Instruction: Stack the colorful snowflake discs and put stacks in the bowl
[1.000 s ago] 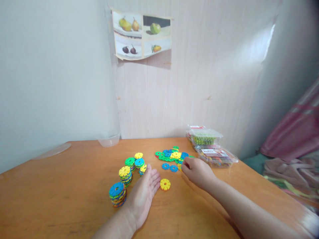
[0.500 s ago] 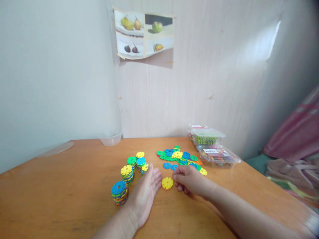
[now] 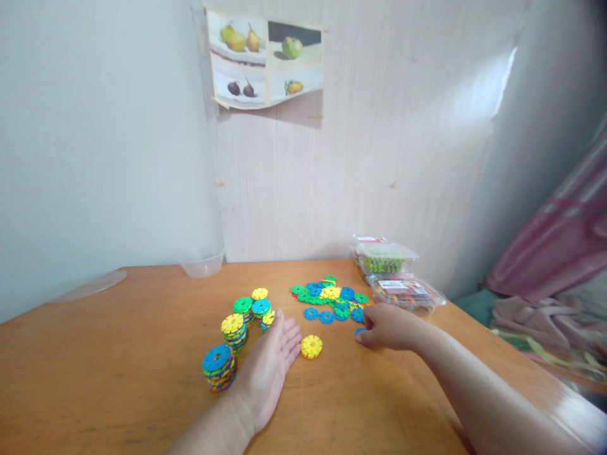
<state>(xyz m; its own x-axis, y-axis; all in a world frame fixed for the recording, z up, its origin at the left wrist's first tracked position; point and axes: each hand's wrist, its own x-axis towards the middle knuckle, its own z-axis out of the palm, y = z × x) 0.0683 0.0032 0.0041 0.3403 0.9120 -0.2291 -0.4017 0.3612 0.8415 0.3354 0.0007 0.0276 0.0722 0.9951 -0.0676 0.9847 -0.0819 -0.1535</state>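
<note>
My left hand [image 3: 271, 370] rests on its edge on the table, fingers stretched out and holding nothing. Just beyond its fingertips lies a small pile of notched plastic discs with a yellow disc [image 3: 312, 346] on top. To its left stand several disc stacks, among them a tall blue-topped stack [image 3: 219, 366], a yellow-topped stack [image 3: 234, 328] and a green-topped stack [image 3: 243, 308]. My right hand [image 3: 391, 325] is curled at the right side of the loose discs [image 3: 327, 296], its fingertips closed on a blue disc [image 3: 360, 331] that is partly hidden.
Clear plastic boxes [image 3: 405, 292] of coloured pieces stand at the back right. A translucent bowl [image 3: 203, 264] sits at the back left, near a clear lid [image 3: 90, 286]. Folded cloth [image 3: 526, 322] lies beyond the table's right edge.
My right hand has moved right, away from the yellow disc to the right side of the loose discs, and now touches a blue disc. My left hand keeps its pose; the view shifts slightly.
</note>
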